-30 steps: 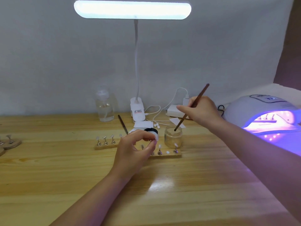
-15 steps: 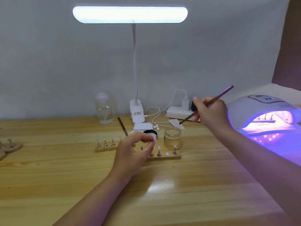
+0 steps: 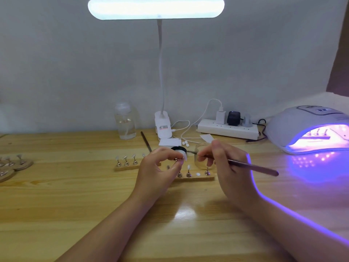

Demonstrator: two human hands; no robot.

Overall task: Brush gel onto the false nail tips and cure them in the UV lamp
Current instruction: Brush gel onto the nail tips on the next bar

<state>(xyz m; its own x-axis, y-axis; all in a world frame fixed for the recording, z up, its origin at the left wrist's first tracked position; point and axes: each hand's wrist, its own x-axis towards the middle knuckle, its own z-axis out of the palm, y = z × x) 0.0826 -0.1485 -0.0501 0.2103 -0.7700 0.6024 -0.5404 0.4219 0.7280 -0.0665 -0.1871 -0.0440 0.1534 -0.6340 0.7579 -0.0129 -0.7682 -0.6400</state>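
Observation:
My left hand [image 3: 158, 167] pinches a small metal stand with a white false nail tip [image 3: 184, 156] on it, held above the table. My right hand [image 3: 224, 163] grips a brown brush [image 3: 251, 166], its bristle end pointing left toward the held tip. Behind my hands stand a small glass jar [image 3: 200, 155] and a black-rimmed gel pot [image 3: 178, 149]. Two wooden strips [image 3: 196, 179] [image 3: 124, 168] carry more nail tips on metal stands. The UV lamp [image 3: 309, 127] glows purple at the right, with a strip of tips inside.
A desk lamp [image 3: 156, 8] shines overhead from its base [image 3: 163, 125]. A clear bottle [image 3: 125, 121], a power strip [image 3: 228, 129] with cables, a second brush [image 3: 146, 141] and paper scraps lie at the back. Round wooden holders [image 3: 13, 163] sit at the left edge.
My right hand has left the jar, swung up toward the lamp and come back down to the left, turning the brush so its tip now points at the nail tip held by my left hand.

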